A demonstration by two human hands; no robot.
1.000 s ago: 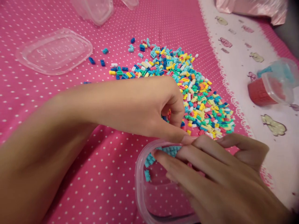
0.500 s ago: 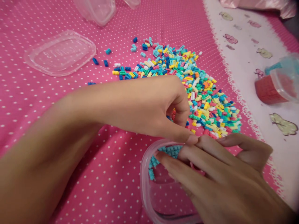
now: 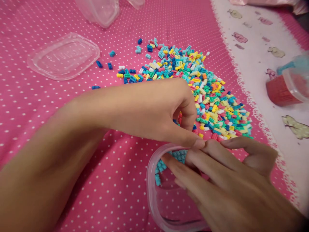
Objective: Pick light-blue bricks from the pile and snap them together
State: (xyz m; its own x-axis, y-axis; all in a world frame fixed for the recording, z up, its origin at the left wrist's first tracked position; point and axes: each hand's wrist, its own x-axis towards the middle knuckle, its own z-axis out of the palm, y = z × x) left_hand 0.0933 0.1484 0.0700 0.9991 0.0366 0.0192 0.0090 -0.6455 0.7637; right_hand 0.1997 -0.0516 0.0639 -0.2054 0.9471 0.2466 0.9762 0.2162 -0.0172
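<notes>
A clear plastic container (image 3: pixel 152 196) sits low in the view, with turquoise toy bricks (image 3: pixel 161 166) packed along its far left corner. My right hand (image 3: pixel 231 180) reaches over it from the right; its fingers are spread, one fingertip touching the turquoise bricks and others bent out of sight behind the hand. My left hand (image 3: pixel 166 109) comes across from the left, closed, with its fingers curled downward. Its thumb tip meets a finger of my right hand just beyond the container's far rim. Whatever the left fingers grip is hidden.
Beyond the hands spreads a pile of small multicoloured toy bricks (image 3: pixel 214 109). A clear lid (image 3: pixel 65 56) lies at the left, and another clear container (image 3: pixel 102 13) stands at the back. On the right, a tub with red contents (image 3: pixel 280 90) rests on the white cloth strip (image 3: pixel 256 64).
The view has shifted very slightly. Both hands keep nearly the same pose at the container, and the bricks show no clear change.
</notes>
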